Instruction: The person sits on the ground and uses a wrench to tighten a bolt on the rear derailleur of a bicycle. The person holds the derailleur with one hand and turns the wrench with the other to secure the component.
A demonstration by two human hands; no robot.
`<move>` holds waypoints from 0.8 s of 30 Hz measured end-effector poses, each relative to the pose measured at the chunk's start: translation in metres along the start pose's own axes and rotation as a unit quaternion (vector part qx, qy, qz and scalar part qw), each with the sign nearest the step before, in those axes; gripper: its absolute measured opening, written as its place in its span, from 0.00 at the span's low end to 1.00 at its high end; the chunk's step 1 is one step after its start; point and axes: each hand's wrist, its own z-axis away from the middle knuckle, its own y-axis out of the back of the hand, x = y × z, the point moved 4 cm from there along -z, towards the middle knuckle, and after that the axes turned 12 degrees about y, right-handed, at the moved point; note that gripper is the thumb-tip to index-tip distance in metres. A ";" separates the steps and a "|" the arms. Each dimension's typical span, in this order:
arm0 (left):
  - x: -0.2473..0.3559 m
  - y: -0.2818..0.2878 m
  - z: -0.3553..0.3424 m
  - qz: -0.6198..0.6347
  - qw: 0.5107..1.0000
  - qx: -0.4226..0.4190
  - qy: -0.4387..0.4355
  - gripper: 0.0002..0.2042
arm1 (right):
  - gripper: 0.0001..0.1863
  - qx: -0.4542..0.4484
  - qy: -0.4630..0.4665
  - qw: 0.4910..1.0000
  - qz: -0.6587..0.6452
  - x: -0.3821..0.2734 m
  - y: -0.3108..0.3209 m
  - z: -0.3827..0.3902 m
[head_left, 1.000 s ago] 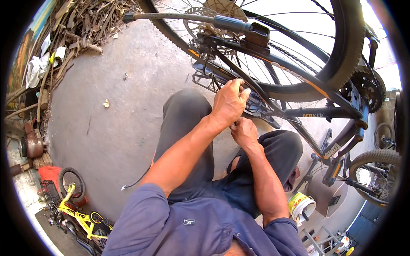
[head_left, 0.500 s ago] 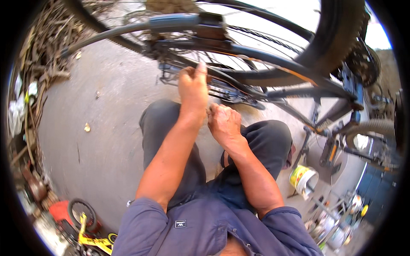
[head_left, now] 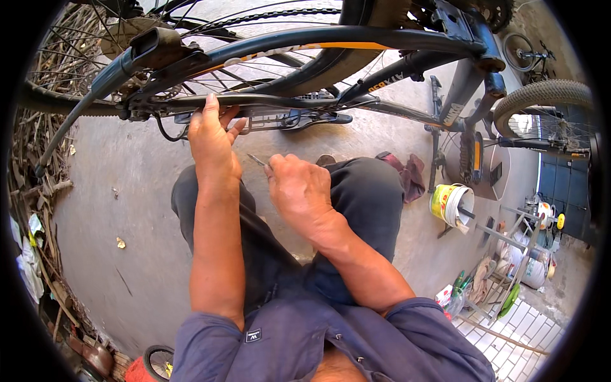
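A dark bicycle with orange marks on its frame spans the upper part of the view. My left hand reaches up to its lower frame tube, the thumb lying over the tube and the fingers partly spread beneath it. Some of those fingers are hidden behind the tube. Lower and to the right, my right hand is closed around a thin, pointed metal tool. Only the tool's tip shows; it points toward my left hand and touches nothing. The rear derailleur area beside the wheel is partly covered.
Dry sticks are heaped along the left edge. At the right stand a yellow and white bucket and a metal rack with bags. A dark red cloth lies by my knee. Another knobby wheel rises at upper right.
My hands have drawn apart. The left one now sits further left along the bicycle, at the frame tube. The tool tip in my right hand has come into sight. The whole view has shifted.
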 end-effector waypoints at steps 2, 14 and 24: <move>0.000 0.001 0.001 0.012 1.000 -0.010 0.007 0.16 | 0.07 0.009 0.016 1.000 -0.012 -0.004 -0.001 0.002; -0.009 -0.003 0.002 0.017 0.998 0.058 -0.016 0.19 | 0.05 0.039 -0.060 0.996 -0.049 0.018 0.022 0.047; -0.010 0.005 0.018 -0.053 0.998 0.006 -0.033 0.19 | 0.05 0.042 0.005 0.995 -0.090 -0.001 0.024 0.048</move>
